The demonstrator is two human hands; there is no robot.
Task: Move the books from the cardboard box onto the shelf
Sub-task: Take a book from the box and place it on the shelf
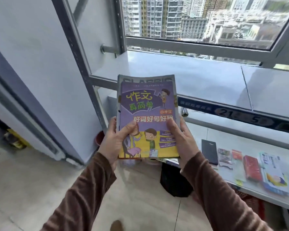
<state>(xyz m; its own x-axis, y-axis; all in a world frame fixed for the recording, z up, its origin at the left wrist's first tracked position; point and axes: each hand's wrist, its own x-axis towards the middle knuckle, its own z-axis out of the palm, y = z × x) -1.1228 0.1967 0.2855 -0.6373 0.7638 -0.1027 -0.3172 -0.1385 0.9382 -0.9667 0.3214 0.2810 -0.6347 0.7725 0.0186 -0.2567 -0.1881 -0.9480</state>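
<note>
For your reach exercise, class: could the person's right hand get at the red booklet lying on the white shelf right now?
Probably not yet: the right hand, like the left hand, is gripping the purple book. The path to the red booklet looks unobstructed.

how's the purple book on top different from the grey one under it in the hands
The purple book lies on top with its whole cartoon cover showing; the grey book is mostly hidden beneath it. The grey book is larger, its edges sticking out past the purple one at the top and sides. The purple book carries green and yellow lettering, the grey one pale capital letters. Both are held together, flat, by the left hand and right hand.
</note>
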